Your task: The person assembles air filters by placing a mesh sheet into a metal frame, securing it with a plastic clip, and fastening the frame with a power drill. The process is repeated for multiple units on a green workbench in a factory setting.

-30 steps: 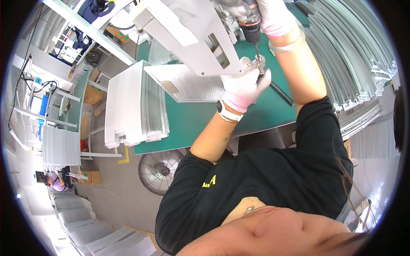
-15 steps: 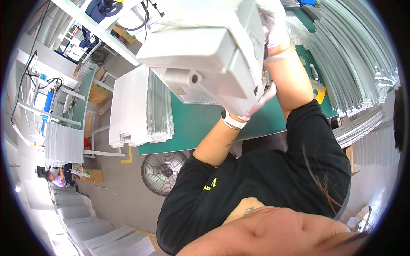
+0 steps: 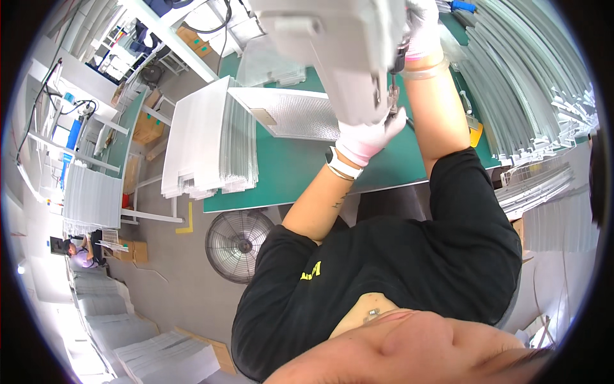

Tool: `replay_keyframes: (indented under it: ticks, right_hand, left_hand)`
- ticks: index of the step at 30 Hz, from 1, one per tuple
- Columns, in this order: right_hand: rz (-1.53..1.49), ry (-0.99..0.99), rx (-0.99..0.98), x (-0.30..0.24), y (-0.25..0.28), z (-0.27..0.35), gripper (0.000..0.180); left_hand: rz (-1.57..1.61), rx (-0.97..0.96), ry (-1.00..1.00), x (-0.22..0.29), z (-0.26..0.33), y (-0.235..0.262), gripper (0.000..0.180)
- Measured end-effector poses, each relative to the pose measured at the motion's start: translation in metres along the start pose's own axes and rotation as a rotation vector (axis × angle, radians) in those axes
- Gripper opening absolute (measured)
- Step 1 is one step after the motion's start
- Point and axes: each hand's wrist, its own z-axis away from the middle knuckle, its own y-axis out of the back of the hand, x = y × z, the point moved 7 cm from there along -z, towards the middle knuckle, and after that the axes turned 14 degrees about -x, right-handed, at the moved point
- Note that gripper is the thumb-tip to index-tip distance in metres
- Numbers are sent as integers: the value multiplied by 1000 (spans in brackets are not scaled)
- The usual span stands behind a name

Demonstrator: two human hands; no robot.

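Gripping the lower edge of a large pale grey sheet-metal housing (image 3: pixel 339 51), the left hand (image 3: pixel 368 136) in a white glove is curling its fingers up against the metal, a white watch sitting on the wrist below it; the right hand (image 3: pixel 423 29), also gloved in white, is reaching up behind the housing's right side, and whether it is clenching anything I cannot tell, since the housing is hiding most of it; a dark tool tip (image 3: pixel 391 96) is showing just between the two hands, close against the housing's edge; the housing itself is being held raised over the green mat (image 3: pixel 288 173) on the workbench, filling the top middle of the view; a flat mesh filter panel (image 3: pixel 288 114) is lying on the mat under it; a stack of white sheets (image 3: pixel 204 147) is resting at the mat's left end; long metal strips (image 3: pixel 531 83) are lying in rows to the right; a round fan (image 3: pixel 240 237) is standing on the floor below the bench.
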Motion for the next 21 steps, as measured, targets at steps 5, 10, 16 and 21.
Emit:
replay_keyframes:
  ticks: [5, 10, 16, 21]
  right_hand:
    - [195, 92, -53, -42, -7, -31, 21]
    - [313, 124, 11, -48, -39, -28, 20]
    - [338, -2, -43, -29, -37, -24, 27]
    - [352, -28, -25, -25, -37, -17, 47]
  left_hand:
    - [-148, -125, 11, 25, 14, 29, 20]
    - [-4, -619, -98, 48, 120, 71, 26]
    - [-72, -1216, -194, 47, 304, 54, 21]
    - [-422, -319, 372, -20, 175, 122, 61]
